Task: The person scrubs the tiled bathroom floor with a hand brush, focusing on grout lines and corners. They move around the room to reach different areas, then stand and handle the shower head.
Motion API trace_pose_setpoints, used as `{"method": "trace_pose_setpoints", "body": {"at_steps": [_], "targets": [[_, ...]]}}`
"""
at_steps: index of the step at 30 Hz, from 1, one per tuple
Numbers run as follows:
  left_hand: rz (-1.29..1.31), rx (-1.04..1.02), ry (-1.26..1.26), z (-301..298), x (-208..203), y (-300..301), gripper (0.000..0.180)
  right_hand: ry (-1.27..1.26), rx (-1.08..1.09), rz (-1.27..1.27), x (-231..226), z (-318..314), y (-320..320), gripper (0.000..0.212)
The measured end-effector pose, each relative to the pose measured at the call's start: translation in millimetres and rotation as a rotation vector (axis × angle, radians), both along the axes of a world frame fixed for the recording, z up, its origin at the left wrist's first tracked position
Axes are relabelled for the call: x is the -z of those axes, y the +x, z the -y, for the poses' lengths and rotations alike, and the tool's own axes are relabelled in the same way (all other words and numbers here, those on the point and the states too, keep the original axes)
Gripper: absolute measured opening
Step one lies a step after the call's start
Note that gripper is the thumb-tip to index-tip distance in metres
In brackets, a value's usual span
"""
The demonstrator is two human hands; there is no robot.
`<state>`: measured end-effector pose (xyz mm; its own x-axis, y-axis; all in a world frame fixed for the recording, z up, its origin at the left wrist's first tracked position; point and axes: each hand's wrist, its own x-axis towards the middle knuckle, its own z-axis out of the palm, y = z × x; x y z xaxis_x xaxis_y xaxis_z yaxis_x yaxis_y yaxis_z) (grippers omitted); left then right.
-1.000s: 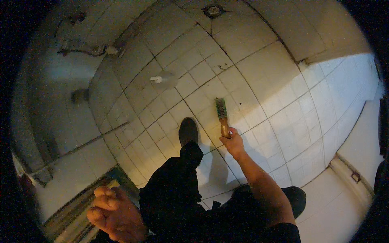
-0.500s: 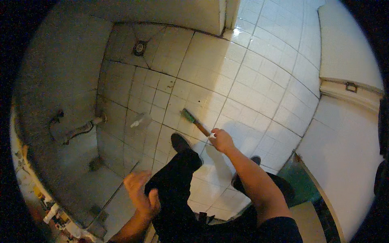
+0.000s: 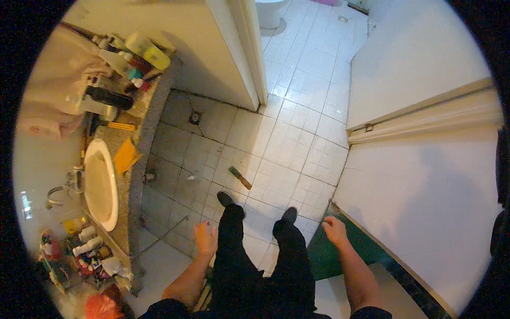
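Observation:
A scrubbing brush (image 3: 240,178) with green bristles and a brown handle lies on the tiled floor ahead of my feet, touched by neither hand. Over the floor, beside my left leg, my left hand (image 3: 205,237) is empty with its fingers apart. My right hand (image 3: 334,232) hangs out to the right above a green panel (image 3: 340,250); its fingers are loosely curled, and I see nothing in them. A small white object (image 3: 192,176), too blurred to name, lies on the tiles left of the brush.
At left, a stone counter (image 3: 139,125) carries a sink (image 3: 101,183), bottles and an orange cloth (image 3: 127,156). A floor drain (image 3: 195,117) lies beyond the brush. A doorway at the top shows a toilet (image 3: 270,13). A white door (image 3: 419,80) stands at right.
My right hand has let go of the brush and drawn back right. The brush now lies on the floor. My view has risen and widened, bringing in the counter and doorway.

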<state>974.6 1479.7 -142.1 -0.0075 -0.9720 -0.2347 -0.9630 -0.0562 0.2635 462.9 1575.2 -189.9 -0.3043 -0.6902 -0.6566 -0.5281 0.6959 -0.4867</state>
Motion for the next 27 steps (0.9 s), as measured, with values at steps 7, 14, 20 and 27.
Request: {"method": "trace_pose_setpoints", "body": {"at_steps": [7, 14, 20, 27], "targets": [[-0.156, 0.047, 0.06, -19.8, -121.5, -55.4, 0.031, 0.09, 0.203, -0.038, -82.5, -152.1, -82.3, 0.031], [-0.131, 0.064, -0.029, -25.2, -138.5, -39.0, 0.025, -0.265, -0.222, -0.252, -53.5, -226.1, -88.2, 0.02], [-0.109, -0.209, 0.177, 8.6, -143.2, -43.4, 0.037, -0.227, -0.683, -0.41, -59.2, -176.5, -95.6, 0.02], [-0.179, -0.059, 0.224, 61.8, -95.1, -55.4, 0.02, -0.324, -0.55, -0.476, -151.2, -59.7, -129.5, 0.035]]}}
